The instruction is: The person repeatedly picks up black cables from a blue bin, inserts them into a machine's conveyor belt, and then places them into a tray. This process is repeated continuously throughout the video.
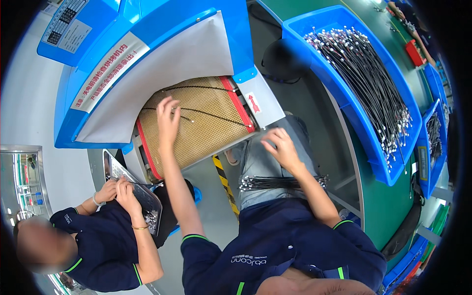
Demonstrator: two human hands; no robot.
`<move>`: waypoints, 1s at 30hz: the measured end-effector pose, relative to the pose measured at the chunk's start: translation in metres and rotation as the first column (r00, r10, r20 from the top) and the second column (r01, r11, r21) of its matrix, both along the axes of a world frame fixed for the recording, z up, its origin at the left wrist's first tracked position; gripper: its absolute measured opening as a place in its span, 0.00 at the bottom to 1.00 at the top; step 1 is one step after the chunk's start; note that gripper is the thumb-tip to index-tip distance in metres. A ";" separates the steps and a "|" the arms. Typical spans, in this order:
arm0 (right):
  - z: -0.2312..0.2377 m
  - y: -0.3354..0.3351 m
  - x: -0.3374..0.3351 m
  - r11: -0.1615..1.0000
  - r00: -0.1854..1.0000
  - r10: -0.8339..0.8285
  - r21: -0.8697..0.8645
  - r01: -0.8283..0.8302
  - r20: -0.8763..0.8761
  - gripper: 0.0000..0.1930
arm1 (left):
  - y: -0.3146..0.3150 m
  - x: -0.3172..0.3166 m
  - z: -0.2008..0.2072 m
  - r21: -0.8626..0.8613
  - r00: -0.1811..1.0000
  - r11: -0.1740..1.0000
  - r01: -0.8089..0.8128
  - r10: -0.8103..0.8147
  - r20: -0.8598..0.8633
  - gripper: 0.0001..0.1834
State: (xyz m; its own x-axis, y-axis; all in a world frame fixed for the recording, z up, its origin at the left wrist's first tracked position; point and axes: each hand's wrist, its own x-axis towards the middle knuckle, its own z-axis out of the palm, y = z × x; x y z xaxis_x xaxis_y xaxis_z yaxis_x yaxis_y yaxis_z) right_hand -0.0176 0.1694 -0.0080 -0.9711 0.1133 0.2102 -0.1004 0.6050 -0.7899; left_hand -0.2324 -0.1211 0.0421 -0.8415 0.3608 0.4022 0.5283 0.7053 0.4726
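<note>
My left hand (168, 116) is over the tan mesh conveyor belt (196, 140), fingers bent and apart, close to the thin black cables lying there. One black cable (216, 116) runs from beside this hand to the belt's red right edge. Farther back lies another black cable (201, 87) with a small light connector at its end. My right hand (281, 148) is raised above my lap, just off the belt's near right corner. Its thumb and fingers are loosely curled with a gap, and I see nothing in them. Across my thighs rests a bundle of black cables (275, 183) with white connectors.
A blue machine (241, 44) with a white curtain (162, 73) covers the belt's far side. On the green table at right, a blue bin (339, 93) holds many black cables. At left, a seated co-worker (105, 236) handles a cable over a tray (152, 206).
</note>
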 end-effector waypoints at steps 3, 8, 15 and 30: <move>-0.009 0.022 0.040 0.968 0.936 0.205 0.084 -0.237 0.285 0.10 | 0.027 0.066 0.000 0.101 0.999 0.994 0.043 -0.045 0.012 0.10; -0.033 0.040 0.095 0.910 0.809 0.272 0.134 -0.392 0.522 0.11 | 0.075 0.165 -0.034 0.238 0.939 0.965 0.110 -0.179 0.293 0.08; -0.025 0.041 0.095 0.939 0.795 0.298 -0.015 -0.342 0.528 0.07 | 0.077 0.220 -0.073 0.247 0.854 0.953 0.174 -0.271 0.444 0.10; 0.005 0.065 0.086 0.964 0.897 0.233 -0.209 -0.163 0.376 0.07 | 0.072 0.233 -0.070 0.173 0.765 0.975 0.140 -0.218 0.607 0.11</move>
State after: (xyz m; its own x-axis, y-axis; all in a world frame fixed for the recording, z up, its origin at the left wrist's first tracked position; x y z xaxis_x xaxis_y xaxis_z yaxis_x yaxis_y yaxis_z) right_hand 0.0685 0.2340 -0.0025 -0.9758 -0.0903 -0.1990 0.1364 0.4599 -0.8775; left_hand 0.0010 -0.0490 -0.0277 -0.8456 0.5162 -0.1359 0.2057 0.5500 0.8094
